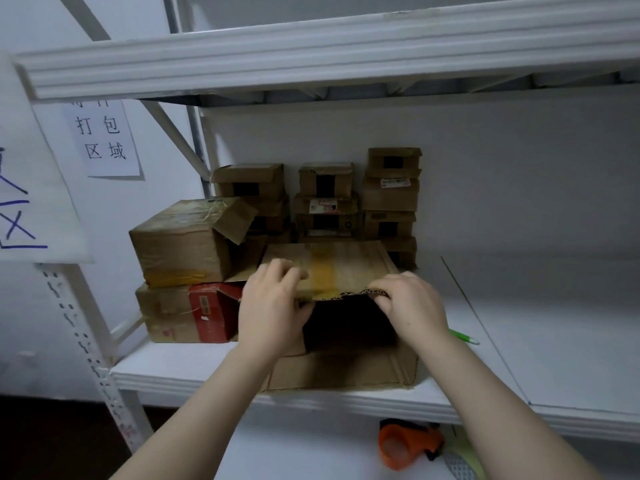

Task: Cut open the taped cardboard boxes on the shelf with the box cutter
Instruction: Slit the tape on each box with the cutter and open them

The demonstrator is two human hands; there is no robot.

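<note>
A cardboard box [346, 368] stands at the front edge of the white shelf [519, 341], its inside dark and open. Its top flap [349, 265], with a yellowish tape strip down the middle, is lifted. My left hand [273, 306] grips the flap's near edge at the left, fingers curled over it. My right hand [412, 303] pinches the same edge at the right. A green and white box cutter [464, 336] lies on the shelf just right of my right wrist, partly hidden.
Two larger taped boxes [183, 244] are stacked at the left, the lower one red and brown [194, 313]. Several small boxes [325, 202] are piled against the back wall. An orange tape dispenser [405, 445] sits on the lower shelf. An upper shelf beam [311, 53] hangs overhead.
</note>
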